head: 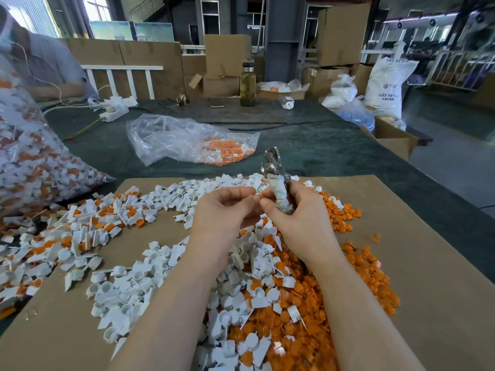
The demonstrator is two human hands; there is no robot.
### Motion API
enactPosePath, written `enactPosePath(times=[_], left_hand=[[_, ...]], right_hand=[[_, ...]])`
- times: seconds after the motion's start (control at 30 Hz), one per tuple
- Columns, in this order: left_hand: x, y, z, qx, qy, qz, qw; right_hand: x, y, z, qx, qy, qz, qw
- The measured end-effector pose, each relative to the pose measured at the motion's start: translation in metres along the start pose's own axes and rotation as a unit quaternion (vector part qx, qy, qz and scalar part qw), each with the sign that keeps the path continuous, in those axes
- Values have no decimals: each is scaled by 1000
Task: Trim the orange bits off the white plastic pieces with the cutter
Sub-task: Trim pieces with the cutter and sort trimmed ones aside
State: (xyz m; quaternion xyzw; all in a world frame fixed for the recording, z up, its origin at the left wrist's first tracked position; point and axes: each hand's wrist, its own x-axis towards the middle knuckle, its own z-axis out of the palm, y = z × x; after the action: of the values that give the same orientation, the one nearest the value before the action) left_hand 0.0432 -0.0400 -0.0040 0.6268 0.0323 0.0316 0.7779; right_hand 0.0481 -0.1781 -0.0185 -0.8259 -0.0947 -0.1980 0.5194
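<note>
Two bare forearms enter from the bottom edge and rise over a heap of loose parts on a sheet of brown cardboard [428, 263]. Trimmed white plastic pieces [128, 295] lie mostly under and to the left of the arms, and cut-off orange bits [308, 325] are heaped to the right and at the bottom centre.

The right hand [300, 210] is curled round the wrapped handle of the cutter [277, 180], with thumb and forefinger reaching left. The cutter stands nearly upright, its long axis tilted slightly left at the top, and its metal head points up and away from the camera, above the hands. The left hand [225, 207] has its fingers bent in towards the right hand, fingertips meeting the right thumb and forefinger over a small orange-tipped piece [259, 196]. Which hand actually grips it cannot be told, as little of it shows. Both hands are held up above the heap, wrists close together.

Further left lies a spread of untrimmed white-and-orange pieces [80, 228], beside a full clear bag [32, 162] at the left edge. Beyond the cardboard, on the dark green table cover [321, 145], a flatter plastic bag [187, 137] holds some orange and white parts. A glass bottle [247, 84] stands farther back, with cardboard boxes [227, 53] behind it.
</note>
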Motion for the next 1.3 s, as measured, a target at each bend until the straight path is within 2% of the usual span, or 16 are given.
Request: enactPosePath(times=[0.4,0.57,1.03,1.3], left_hand=[[0,-1,-1,-81,11,-46,996],[0,0,1,-41,43,-25,998],[-1,0,2,0,41,10,999],[0,-1,4,81,69,68,992]], right_hand=[[0,-1,0,-16,14,3,1000],[-2,-5,4,-34,35,-5,999],[-3,-6,6,-15,36,9,999],[-2,-6,8,-31,40,33,998]])
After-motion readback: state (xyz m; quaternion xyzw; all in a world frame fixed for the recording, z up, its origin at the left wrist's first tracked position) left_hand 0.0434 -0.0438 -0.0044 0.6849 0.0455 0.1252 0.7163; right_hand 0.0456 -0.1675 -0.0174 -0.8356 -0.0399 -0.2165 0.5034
